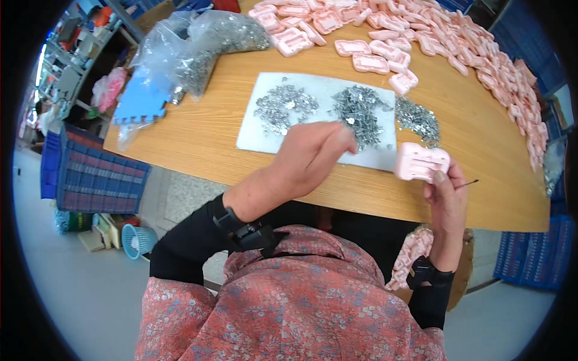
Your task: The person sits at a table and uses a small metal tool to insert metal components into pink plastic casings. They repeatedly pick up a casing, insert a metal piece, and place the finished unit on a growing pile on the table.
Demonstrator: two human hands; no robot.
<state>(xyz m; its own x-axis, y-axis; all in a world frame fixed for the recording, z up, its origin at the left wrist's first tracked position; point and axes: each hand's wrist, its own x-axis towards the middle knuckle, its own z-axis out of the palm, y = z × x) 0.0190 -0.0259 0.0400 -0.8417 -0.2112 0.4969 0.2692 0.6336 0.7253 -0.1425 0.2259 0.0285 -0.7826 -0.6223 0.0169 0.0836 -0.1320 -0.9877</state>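
In my right hand is a pale pink plastic housing, held by its lower right corner above the table's near edge, with recessed slots facing up. A thin dark pointed tip sticks out past the fingers of that hand; the rest of it is hidden. My left hand hovers over the near edge of a white foam sheet, its thumb and fingers pinched together. Whatever they hold is too small to make out. Just beyond it lie two heaps of small metal parts, a dark grey one and a shinier one.
Another metal heap sits right of the sheet on the wooden table. Many pink housings cover the far and right side. Bags of metal pieces and a blue foam mat stand far left. Blue crates are beside the table.
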